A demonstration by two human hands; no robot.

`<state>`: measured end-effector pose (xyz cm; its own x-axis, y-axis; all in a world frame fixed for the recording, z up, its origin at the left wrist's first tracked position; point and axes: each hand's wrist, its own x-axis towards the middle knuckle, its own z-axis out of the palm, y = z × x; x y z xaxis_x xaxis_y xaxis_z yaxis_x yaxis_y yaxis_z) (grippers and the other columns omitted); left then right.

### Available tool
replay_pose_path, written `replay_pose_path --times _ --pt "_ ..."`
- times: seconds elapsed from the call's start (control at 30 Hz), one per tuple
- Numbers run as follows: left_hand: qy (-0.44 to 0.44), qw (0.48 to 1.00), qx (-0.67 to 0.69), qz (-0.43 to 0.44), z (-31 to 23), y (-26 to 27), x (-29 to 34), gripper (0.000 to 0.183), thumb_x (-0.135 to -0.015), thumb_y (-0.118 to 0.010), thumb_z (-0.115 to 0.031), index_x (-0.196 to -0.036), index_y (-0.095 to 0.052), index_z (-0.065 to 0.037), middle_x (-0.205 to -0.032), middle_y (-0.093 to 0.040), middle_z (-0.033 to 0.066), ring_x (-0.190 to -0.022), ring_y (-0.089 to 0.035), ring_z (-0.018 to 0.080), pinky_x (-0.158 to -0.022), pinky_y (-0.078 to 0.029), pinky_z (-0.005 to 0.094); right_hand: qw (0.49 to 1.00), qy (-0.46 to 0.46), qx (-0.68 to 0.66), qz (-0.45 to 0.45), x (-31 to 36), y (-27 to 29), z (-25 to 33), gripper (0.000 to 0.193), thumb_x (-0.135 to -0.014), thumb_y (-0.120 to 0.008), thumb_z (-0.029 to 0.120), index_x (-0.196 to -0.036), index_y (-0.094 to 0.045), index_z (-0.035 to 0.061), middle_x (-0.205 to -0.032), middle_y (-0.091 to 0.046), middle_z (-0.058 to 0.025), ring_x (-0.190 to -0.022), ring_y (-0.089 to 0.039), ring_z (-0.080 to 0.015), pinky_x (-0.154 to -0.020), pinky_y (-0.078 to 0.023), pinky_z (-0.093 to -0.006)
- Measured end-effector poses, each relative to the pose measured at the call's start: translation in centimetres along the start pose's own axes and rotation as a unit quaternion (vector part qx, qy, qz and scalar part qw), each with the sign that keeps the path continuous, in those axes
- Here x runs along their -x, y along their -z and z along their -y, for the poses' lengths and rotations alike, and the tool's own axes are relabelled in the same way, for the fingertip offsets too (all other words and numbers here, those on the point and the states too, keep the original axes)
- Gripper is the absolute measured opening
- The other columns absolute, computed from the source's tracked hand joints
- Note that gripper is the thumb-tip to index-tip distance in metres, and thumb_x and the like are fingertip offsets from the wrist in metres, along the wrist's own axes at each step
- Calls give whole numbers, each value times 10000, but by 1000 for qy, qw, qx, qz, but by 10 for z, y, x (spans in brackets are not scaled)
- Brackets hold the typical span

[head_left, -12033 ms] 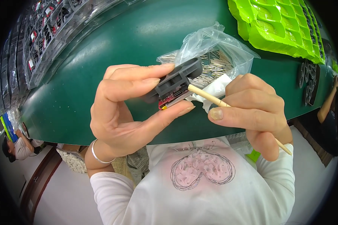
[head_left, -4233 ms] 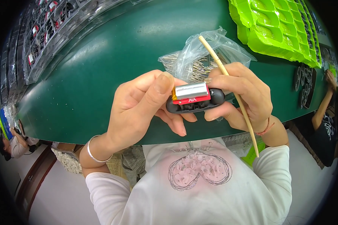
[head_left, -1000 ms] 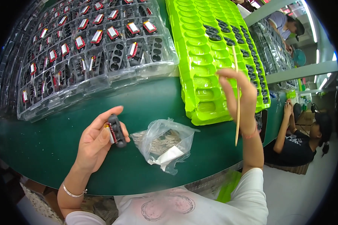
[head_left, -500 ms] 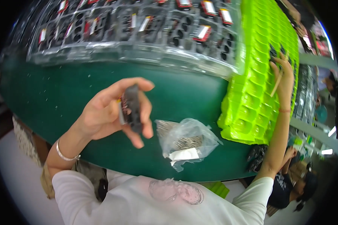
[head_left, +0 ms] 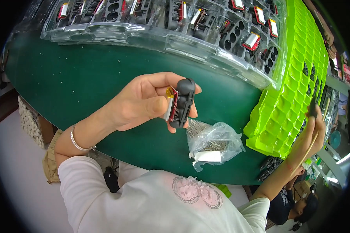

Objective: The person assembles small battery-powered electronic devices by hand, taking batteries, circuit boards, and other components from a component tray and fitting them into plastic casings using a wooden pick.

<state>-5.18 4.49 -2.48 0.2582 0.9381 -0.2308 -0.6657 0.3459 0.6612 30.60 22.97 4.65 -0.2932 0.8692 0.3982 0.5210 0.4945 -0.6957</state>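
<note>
Black casing (head_left: 186, 101) sits in the left grip (head_left: 140, 104)

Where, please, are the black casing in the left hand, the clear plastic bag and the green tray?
Black casing (head_left: 187, 101): head view, on its dark shell.
Clear plastic bag (head_left: 226, 134): head view, on its crumpled film.
Green tray (head_left: 277, 122): head view, on its near-end compartments.

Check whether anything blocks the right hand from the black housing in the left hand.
Nothing visible between the right hand with its dark piece and the black housing: green tray and tabletop lie lower, bag of pins off to one side.
</note>
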Motion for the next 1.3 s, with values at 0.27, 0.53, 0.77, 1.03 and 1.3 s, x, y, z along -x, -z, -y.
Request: replay_pose_path --times 0.27,0.53,0.77,1.03,1.3 --pt "75 996 -12 41 11 -12 2 739 -794 -690 -561 -1225 -497 8 -1022 -657 248 -806 -699 251 -563 -601 291 946 -51 -203 247 90 -52 104 239 -756 -790 151 -854 -619 15 -969 -684 -220 -840 -662 -294 -759 -512 -366" --pt "101 992 -30 66 23 -25 4 704 -825 -661 -565 -1214 -496 -2 -1073 -655 242 -822 -706 238 -586 -609 295 964 -28 -206 165 116 -89 108 435 -714 -774 -41 -1117 -613 -22 -1035 -663 -196 -952 -659 -295 -807 -545 -342" --pt "111 992 -44 50 29 -34 12 633 -841 -697 -485 -1202 -497 -6 -1111 -643 227 -867 -700 238 -590 -613 293 953 -13 -246 176 133 -99 103 501 -758 -735 -71 -1226 -561 -40 -1081 -629 -173 -1031 -631 -274 -863 -551 -344" --pt "116 990 -41 66 33 -38 17 673 -831 -701 -497 -1226 -496 8 -1057 -645 191 -884 -698 249 -596 -618 295 906 -118 -336 227 135 -93 110 537 -792 -745 3 -1282 -529 -38 -1091 -622 -158 -994 -646 -227 -880 -536 -353" --pt "125 987 -82 58 36 -40 19 733 -801 -709 -543 -1242 -527 13 -1058 -646 155 -892 -694 243 -653 -606 320 853 -202 -421 233 136 -83 111 508 -849 -692 11 -1306 -486 -72 -1175 -578 -174 -1044 -631 -222 -910 -520 -343"
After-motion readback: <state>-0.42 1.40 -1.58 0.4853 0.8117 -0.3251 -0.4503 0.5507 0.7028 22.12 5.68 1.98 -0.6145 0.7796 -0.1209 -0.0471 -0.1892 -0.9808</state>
